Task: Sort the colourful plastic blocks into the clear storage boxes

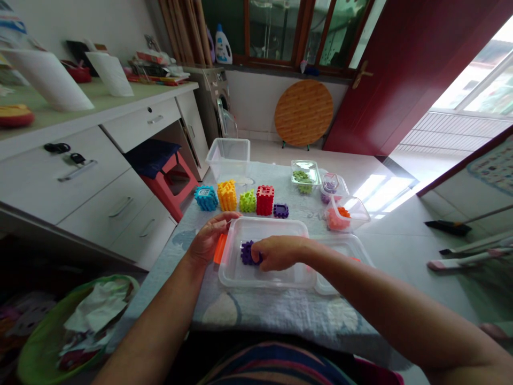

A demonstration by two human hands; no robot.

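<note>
A clear plastic lid [256, 227] with an orange latch [219, 248] lies in front of me on the table. My left hand [210, 235] grips its left far corner, thumb and fingers round the rim. Over the middle of the lid, my right hand [278, 252] has its fingers closed on a purple interlocking block piece [247, 253], partly hidden by the fingertips. Beyond the lid stand a blue block cube [206, 198], a yellow one [227, 195], a lime green one [247, 201] and a red one [265, 200]. A flat purple piece [281, 210] is beside the red one.
A second clear lid [348, 247] lies to the right. Small tubs hold green pieces [302, 179], purple pieces [331, 186] and orange pieces [340, 212]. A large clear bin [230, 155] stands at the far left of the cloth-covered table [272, 315]. Drawers [92, 166] line the left side.
</note>
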